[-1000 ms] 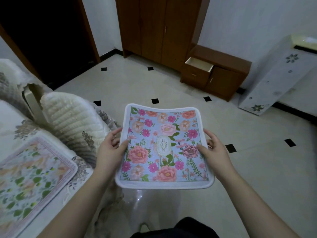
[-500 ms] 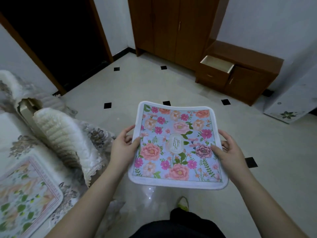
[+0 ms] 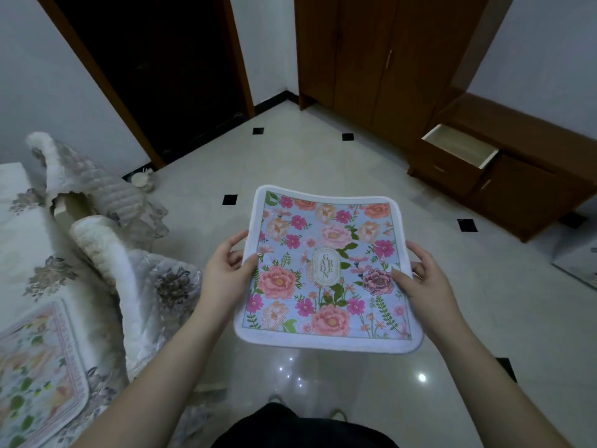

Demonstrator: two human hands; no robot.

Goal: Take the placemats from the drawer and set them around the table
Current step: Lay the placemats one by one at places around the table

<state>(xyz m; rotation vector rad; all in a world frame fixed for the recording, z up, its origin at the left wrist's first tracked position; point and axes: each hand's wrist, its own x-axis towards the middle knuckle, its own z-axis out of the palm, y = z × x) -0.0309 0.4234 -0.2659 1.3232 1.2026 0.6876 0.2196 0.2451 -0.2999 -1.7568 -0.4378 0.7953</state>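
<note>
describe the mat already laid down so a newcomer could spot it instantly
Start at the cloth-covered table on the left. On its near end lies a placemat, flat and untouched. Unlike the pink-flowered mat held over the floor, it shows green leaves and pale orange blooms.

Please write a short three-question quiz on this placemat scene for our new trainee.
1. True or false: both hands grip the floral placemat.
2. Which is the wooden drawer: A open, B shut?
3. Where does the green-leaf placemat lie?

Key:
1. True: the left hand and right hand pinch opposite side edges.
2. A, and what shows of its inside looks bare.
3. Flat on the covered table, at the person's left.
</note>
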